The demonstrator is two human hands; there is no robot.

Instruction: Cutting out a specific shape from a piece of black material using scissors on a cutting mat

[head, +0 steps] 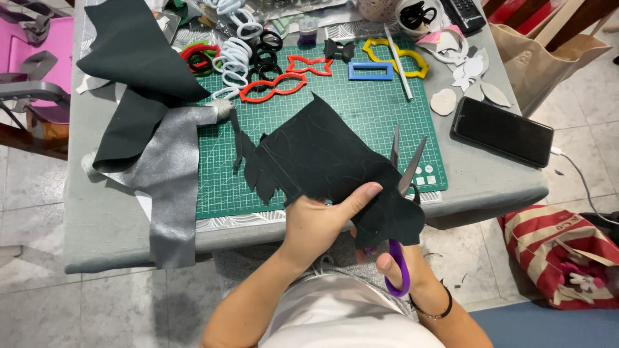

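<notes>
- The left hand point(322, 219) is pinching the near edge of a dark green sheet point(322, 154), thumb lying on top and fingers underneath, so the piece is staying taut and lifted off the green cutting mat point(374, 109) where the blades can get around it.
- The right hand point(396, 261) is closed through the purple handles of the scissors point(403, 167); the blades are standing apart, pointing away from the body, right at the sheet's right edge.
- The sheet is hanging over the near edge of the counter point(109, 225), partly above the mat, its left side already showing a jagged outline.
- Coloured plastic templates point(274, 87) are lying along the far side of the mat, within reach but out of the cutting path.
- A silver fabric strip point(171, 187) and more dark material are draping off to the left, and a black phone point(503, 131) is resting to the right, apart from the work.
</notes>
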